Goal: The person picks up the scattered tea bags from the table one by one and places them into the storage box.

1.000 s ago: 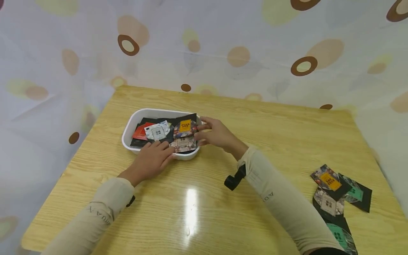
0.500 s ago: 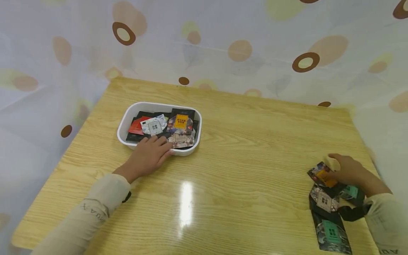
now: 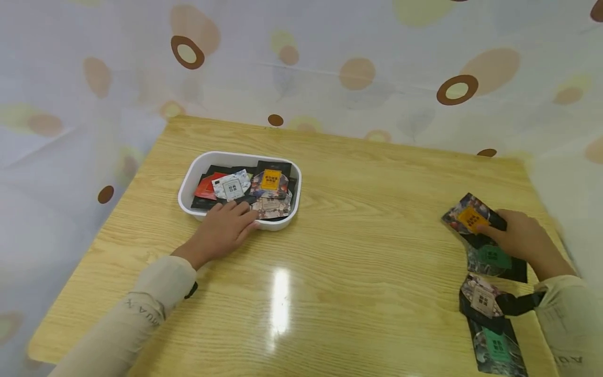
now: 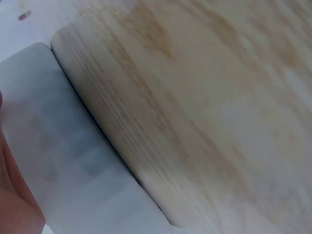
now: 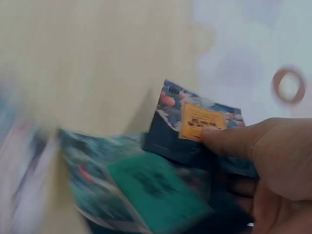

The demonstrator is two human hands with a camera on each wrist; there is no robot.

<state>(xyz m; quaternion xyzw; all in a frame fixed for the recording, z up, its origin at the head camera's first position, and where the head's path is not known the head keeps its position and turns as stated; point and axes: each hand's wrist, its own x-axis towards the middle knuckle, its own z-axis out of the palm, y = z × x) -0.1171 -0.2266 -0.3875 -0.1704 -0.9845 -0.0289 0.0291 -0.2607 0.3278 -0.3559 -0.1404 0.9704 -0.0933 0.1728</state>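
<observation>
In the head view my left hand (image 3: 220,230) grips the front rim of a white plastic tub (image 3: 183,193), its fingers over the edge. The tub holds several flat sachets, among them an orange-labelled one (image 3: 270,180), a white one (image 3: 232,187) and a red one (image 3: 205,187). At the right my right hand (image 3: 527,241) pinches a black sachet with an orange label (image 3: 466,217), thumb on top. Beneath it a green-labelled sachet (image 5: 151,190) overlaps the hand in the right wrist view; whether it is also gripped I cannot tell.
Below the right hand on the wooden table (image 3: 358,251) lie a beige-labelled sachet (image 3: 481,299) and another green-labelled sachet (image 3: 497,345), partly overlapping. A black wrist strap (image 3: 520,303) hangs near them. A patterned curtain (image 3: 320,78) stands behind the table.
My right hand has left the tub, crossed to the right and lifted the orange-labelled sachet; the green-labelled one beneath has shifted up and left. My left hand has stayed at the tub.
</observation>
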